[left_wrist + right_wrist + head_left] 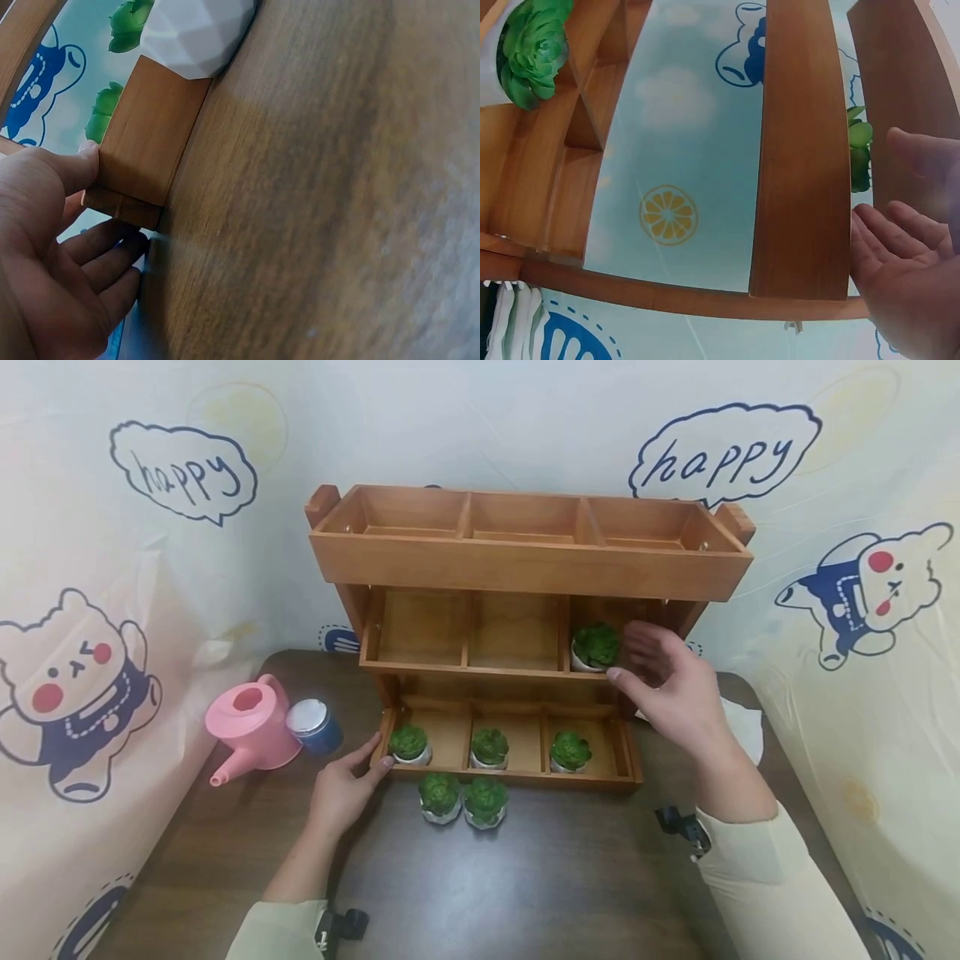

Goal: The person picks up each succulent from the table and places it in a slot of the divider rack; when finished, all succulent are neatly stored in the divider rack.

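A three-tier wooden plant shelf (525, 564) stands at the back of the table. My left hand (341, 797) holds its bottom tier at the left front corner, thumb on the front board (154, 135). My right hand (678, 693) is beside a small potted succulent (596, 646) in the middle tier's right compartment. In the right wrist view its fingers (900, 232) are spread near the front board, which hides the pot. One potted succulent sits in each bottom compartment: left (409, 745), middle (490, 748), right (571, 751).
Two more potted succulents, left (440, 797) and right (485, 802), stand on the table before the shelf. To the left are a pink watering can (255, 722) and a blue can with a white top (315, 727). Something white (742, 727) lies at the right behind my arm.
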Demonstrator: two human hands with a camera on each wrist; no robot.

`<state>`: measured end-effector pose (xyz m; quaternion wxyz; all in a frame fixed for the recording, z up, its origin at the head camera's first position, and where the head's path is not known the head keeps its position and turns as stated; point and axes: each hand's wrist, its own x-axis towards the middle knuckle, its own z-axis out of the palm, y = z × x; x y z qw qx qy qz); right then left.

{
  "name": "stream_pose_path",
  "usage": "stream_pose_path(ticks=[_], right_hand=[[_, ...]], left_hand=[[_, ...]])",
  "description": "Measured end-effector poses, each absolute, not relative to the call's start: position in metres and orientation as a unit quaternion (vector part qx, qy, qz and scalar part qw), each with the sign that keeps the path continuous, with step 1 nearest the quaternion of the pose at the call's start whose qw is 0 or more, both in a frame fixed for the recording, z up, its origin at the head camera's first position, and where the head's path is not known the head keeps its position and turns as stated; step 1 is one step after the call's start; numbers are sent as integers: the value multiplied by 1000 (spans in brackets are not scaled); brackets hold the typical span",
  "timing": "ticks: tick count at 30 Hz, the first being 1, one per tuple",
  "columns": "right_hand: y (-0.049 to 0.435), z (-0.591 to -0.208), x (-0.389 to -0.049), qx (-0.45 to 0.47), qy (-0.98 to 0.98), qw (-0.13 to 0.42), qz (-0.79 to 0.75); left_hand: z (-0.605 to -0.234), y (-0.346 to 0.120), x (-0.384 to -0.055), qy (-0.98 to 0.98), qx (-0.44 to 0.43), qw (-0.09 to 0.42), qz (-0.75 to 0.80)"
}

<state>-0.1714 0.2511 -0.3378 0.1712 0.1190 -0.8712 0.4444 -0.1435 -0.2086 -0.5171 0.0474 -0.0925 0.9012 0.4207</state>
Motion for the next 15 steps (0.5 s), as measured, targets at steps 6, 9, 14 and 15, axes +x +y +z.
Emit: stream_pose_path(ticks=[6, 9, 14, 15], right_hand=[[254, -342, -164, 135, -850, 222, 458], [253, -344, -159, 132, -844, 235, 464], [249, -347, -151, 130, -835, 240, 478], [249, -349, -150, 130, -833, 241, 481]], left_hand=[[-517, -209, -144, 900, -93, 50, 423], [-517, -208, -143, 901, -92, 50, 420], [-516, -208, -143, 904, -89, 42, 415], [-516, -208, -143, 905, -88, 40, 414]])
